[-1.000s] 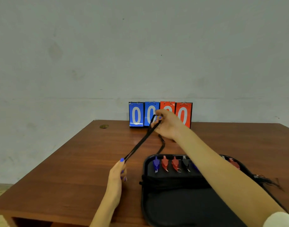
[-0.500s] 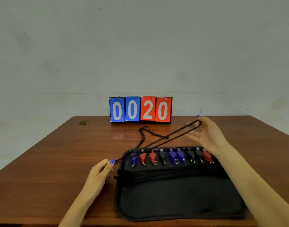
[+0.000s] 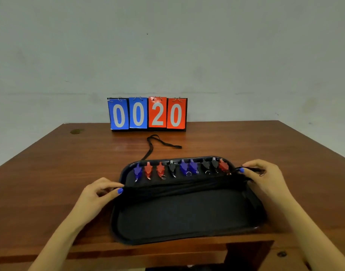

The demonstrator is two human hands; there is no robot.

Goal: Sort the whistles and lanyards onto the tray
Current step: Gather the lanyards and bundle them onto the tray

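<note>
A black tray (image 3: 187, 229) lies near the table's front edge. Along its far side stands a row of several whistles (image 3: 180, 168) in blue, red and black. A bundle of black lanyards (image 3: 183, 187) stretches across the tray just below them. My left hand (image 3: 98, 194) pinches the bundle's left end at the tray's left rim. My right hand (image 3: 263, 175) pinches the right end at the right rim. One more black lanyard (image 3: 158, 142) lies loose on the table behind the tray.
A flip scoreboard (image 3: 147, 114) reading 0020 stands at the table's back edge against the wall. The brown wooden table (image 3: 50, 173) has a small round cap (image 3: 76, 131) at the far left corner.
Both hands have come down with the lanyard and now hold it flat across the tray on the bundle. Earlier it was stretched in the air between them.
</note>
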